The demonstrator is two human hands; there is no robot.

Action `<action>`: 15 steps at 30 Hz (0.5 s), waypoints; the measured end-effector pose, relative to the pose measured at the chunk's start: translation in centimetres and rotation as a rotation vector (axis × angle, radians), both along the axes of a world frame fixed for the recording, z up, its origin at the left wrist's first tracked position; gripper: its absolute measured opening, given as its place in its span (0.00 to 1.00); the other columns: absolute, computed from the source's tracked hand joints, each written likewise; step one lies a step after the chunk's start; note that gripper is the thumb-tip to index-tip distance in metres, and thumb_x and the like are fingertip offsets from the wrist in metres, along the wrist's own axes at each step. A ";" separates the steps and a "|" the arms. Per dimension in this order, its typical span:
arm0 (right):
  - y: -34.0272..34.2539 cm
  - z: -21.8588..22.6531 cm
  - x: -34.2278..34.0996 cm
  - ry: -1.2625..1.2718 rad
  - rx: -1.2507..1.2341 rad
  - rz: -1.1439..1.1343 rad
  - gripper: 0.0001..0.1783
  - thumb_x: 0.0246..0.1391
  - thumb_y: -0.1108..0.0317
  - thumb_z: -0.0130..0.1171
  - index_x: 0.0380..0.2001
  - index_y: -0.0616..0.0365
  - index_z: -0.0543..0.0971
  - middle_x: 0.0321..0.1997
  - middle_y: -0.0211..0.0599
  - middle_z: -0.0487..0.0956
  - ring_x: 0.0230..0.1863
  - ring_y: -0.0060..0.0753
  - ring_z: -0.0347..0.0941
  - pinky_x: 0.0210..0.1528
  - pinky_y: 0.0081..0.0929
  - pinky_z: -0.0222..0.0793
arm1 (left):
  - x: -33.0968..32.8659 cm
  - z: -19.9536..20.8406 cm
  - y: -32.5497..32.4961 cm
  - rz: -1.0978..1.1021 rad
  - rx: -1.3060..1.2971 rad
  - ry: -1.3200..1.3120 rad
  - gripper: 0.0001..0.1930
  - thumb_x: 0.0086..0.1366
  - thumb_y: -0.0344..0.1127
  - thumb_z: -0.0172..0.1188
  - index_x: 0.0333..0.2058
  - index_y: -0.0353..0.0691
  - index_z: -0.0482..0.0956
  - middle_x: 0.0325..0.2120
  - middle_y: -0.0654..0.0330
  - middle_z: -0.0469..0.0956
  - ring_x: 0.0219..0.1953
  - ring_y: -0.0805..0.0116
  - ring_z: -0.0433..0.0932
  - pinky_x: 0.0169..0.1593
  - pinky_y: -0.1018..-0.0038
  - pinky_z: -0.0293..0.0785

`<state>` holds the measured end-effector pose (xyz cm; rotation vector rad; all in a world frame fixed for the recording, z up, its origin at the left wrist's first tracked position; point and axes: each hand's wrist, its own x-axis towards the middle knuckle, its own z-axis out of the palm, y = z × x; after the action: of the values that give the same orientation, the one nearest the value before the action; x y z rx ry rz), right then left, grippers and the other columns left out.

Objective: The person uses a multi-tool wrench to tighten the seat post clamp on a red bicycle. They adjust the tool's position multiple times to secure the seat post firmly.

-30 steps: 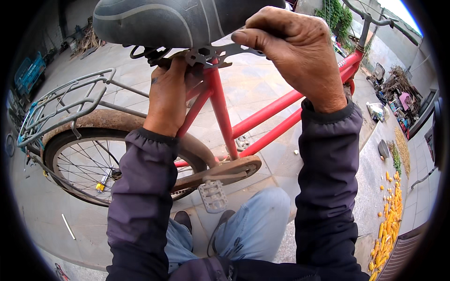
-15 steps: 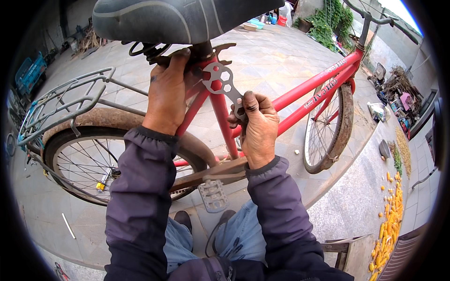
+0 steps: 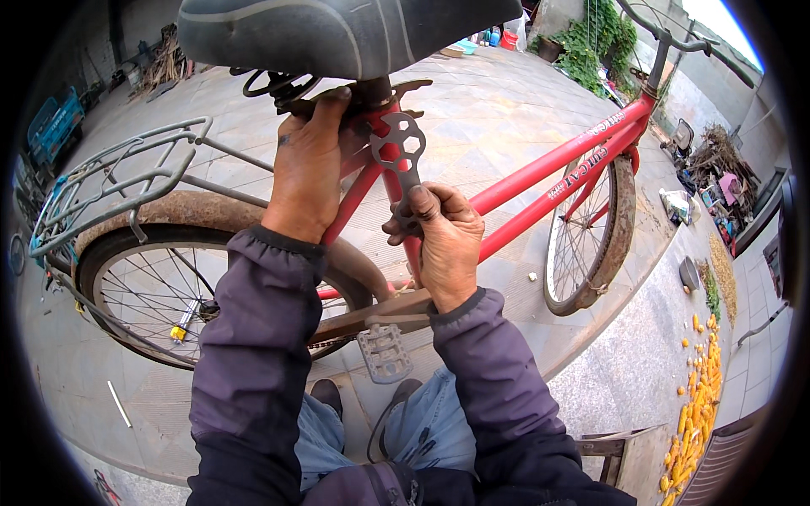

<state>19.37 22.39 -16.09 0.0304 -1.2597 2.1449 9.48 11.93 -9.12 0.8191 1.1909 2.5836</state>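
A flat grey multi-hole bicycle wrench [image 3: 403,160] is held nearly upright by my right hand [image 3: 447,244], closed round its lower end with the thumb on its face. Its wide head, pierced by hexagonal holes, stands in front of the red bicycle frame [image 3: 523,189]. My left hand [image 3: 305,173] is closed at the seat post [image 3: 371,91], just under the black saddle [image 3: 337,38]. What its fingers grip is hidden behind the hand and post. Two brown prongs [image 3: 413,87] jut out to the right of the post.
A grey rear rack [image 3: 126,181] and rusty mudguard [image 3: 169,215] stand left, above the rear wheel. The pedal [image 3: 385,352] hangs near my legs. A wooden stool [image 3: 624,460] is at lower right, beside corn cobs [image 3: 693,413]. Branches [image 3: 717,160] are heaped far right.
My right hand has moved left and slightly down with the wrench, which has turned more upright. My left hand stays at the seat post. The view has shifted slightly.
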 end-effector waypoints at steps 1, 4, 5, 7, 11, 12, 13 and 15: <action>-0.1 0.1 0.0 0.007 0.003 -0.003 0.13 0.51 0.67 0.62 0.33 0.67 0.75 0.24 0.40 0.77 0.23 0.29 0.76 0.21 0.22 0.73 | 0.1 0.0 0.0 -0.006 0.005 0.006 0.12 0.64 0.35 0.52 0.43 0.34 0.73 0.37 0.57 0.78 0.36 0.68 0.78 0.39 0.71 0.76; -0.1 0.0 -0.2 0.009 0.043 -0.049 0.13 0.51 0.65 0.62 0.32 0.65 0.74 0.22 0.40 0.76 0.21 0.33 0.76 0.20 0.24 0.73 | 0.2 0.1 0.0 0.008 -0.006 -0.011 0.12 0.64 0.35 0.52 0.42 0.34 0.73 0.37 0.58 0.77 0.36 0.69 0.78 0.41 0.71 0.75; -0.1 0.0 -0.1 0.003 0.061 -0.054 0.12 0.51 0.66 0.62 0.32 0.65 0.74 0.22 0.40 0.77 0.22 0.33 0.76 0.20 0.24 0.73 | 0.3 0.2 0.1 0.000 -0.002 -0.008 0.12 0.64 0.35 0.52 0.42 0.35 0.73 0.37 0.58 0.77 0.36 0.69 0.78 0.41 0.72 0.75; -0.2 0.0 0.3 -0.008 0.094 -0.063 0.11 0.52 0.67 0.61 0.32 0.65 0.74 0.23 0.40 0.77 0.22 0.33 0.77 0.21 0.24 0.73 | 0.6 0.4 0.0 -0.012 0.006 -0.004 0.11 0.64 0.35 0.52 0.42 0.35 0.73 0.37 0.59 0.77 0.36 0.70 0.78 0.41 0.73 0.75; -0.7 -0.3 -0.1 0.012 0.043 -0.035 0.09 0.52 0.69 0.60 0.32 0.64 0.75 0.23 0.39 0.77 0.23 0.32 0.77 0.21 0.22 0.73 | 0.5 0.3 0.0 0.015 0.001 -0.003 0.10 0.64 0.35 0.53 0.40 0.36 0.74 0.35 0.62 0.77 0.33 0.74 0.77 0.38 0.76 0.73; -0.7 -0.4 -0.3 0.009 0.050 -0.036 0.08 0.53 0.70 0.60 0.32 0.65 0.76 0.24 0.38 0.77 0.23 0.30 0.77 0.21 0.21 0.73 | 0.8 0.5 -0.1 0.005 -0.018 0.001 0.10 0.64 0.35 0.53 0.40 0.37 0.75 0.34 0.62 0.77 0.32 0.75 0.76 0.37 0.77 0.73; -0.8 -0.5 -0.4 0.005 0.057 -0.037 0.07 0.53 0.71 0.59 0.32 0.65 0.76 0.24 0.36 0.77 0.24 0.27 0.77 0.21 0.20 0.73 | 1.0 0.6 -0.2 -0.004 -0.037 0.004 0.09 0.64 0.35 0.53 0.39 0.37 0.75 0.33 0.63 0.77 0.31 0.76 0.76 0.37 0.77 0.72; -1.3 -0.5 -0.6 -0.006 0.101 -0.049 0.09 0.53 0.70 0.59 0.33 0.65 0.76 0.25 0.39 0.78 0.24 0.30 0.77 0.22 0.22 0.73 | 1.0 0.6 -0.2 -0.008 -0.032 0.009 0.09 0.64 0.36 0.53 0.38 0.38 0.75 0.33 0.64 0.76 0.31 0.77 0.75 0.36 0.78 0.71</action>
<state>18.79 21.10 -16.63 0.0356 -1.3576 2.0400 10.47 11.74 -8.49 0.8280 1.2263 2.5503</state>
